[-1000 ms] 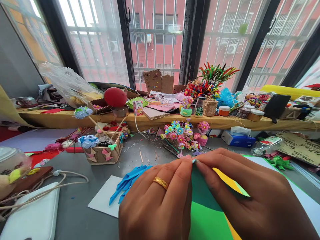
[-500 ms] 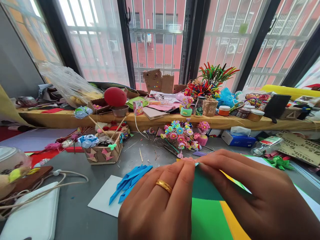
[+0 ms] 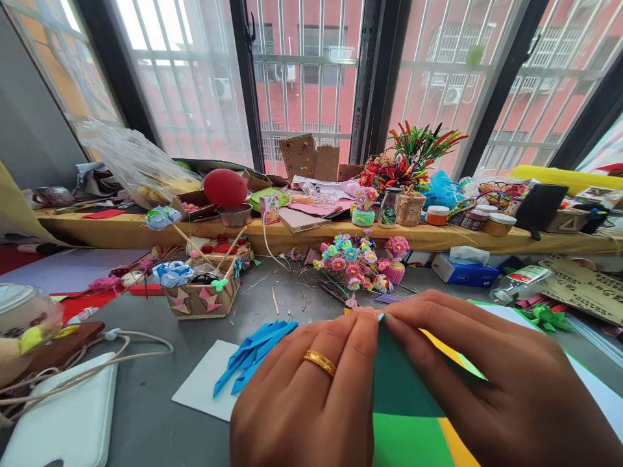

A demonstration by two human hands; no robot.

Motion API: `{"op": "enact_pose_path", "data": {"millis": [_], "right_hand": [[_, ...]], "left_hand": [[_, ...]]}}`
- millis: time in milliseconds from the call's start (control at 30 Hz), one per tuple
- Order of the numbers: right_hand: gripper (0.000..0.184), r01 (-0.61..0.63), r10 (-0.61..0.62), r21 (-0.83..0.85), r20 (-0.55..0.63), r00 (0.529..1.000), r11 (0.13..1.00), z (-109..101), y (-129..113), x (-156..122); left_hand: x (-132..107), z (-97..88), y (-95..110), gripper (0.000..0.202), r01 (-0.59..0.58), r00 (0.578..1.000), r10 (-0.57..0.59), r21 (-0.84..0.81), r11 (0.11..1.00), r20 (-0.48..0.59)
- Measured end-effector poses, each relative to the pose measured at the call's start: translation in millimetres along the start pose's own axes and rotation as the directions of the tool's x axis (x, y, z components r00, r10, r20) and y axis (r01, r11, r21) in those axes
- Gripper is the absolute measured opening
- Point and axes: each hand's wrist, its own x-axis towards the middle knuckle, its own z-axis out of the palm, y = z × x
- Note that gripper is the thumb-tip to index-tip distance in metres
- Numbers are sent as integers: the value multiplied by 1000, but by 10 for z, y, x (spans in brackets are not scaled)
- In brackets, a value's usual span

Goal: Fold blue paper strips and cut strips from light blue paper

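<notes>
My left hand [image 3: 306, 389], with a gold ring on one finger, has its fingers pressed together along the left side of a dark green sheet of paper [image 3: 403, 376]. Thumb and fingertips of my right hand [image 3: 491, 363] pinch the top of that sheet, where a small pale blue tip shows. Both hands' fingertips nearly meet there. Beneath lie bright green paper [image 3: 403, 438] and a yellow strip [image 3: 460, 444]. Left of my left hand, folded blue paper strips [image 3: 253, 350] rest on a white sheet [image 3: 197, 383]. My left hand hides part of the papers.
A cardboard basket [image 3: 204, 305] with paper flowers stands behind to the left. Crocheted flowers [image 3: 350, 263] and a blue tissue pack [image 3: 464, 269] are farther back. A white power bank-like slab [image 3: 63, 415] with cables lies at left. A cluttered ledge [image 3: 302, 237] runs below the windows.
The dark green sheet's lower edge has come down, covering more of the bright green paper. My right fingertips have shifted slightly left, closer to my left ones. My left hand stays nearly still.
</notes>
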Motion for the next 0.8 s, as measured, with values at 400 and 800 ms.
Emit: {"op": "enact_pose_path", "data": {"millis": [400,800], "right_hand": [[14,8,-8,24,-8,1000,1000,-9,2,2],[13,30,-34,37,107,994,999,-82,59,-35]], "left_hand": [[-38,153,-44,20,-55,976,75,103,993,-206],[51,-85,-108,18,123,983,-93,-194,973,155]]}}
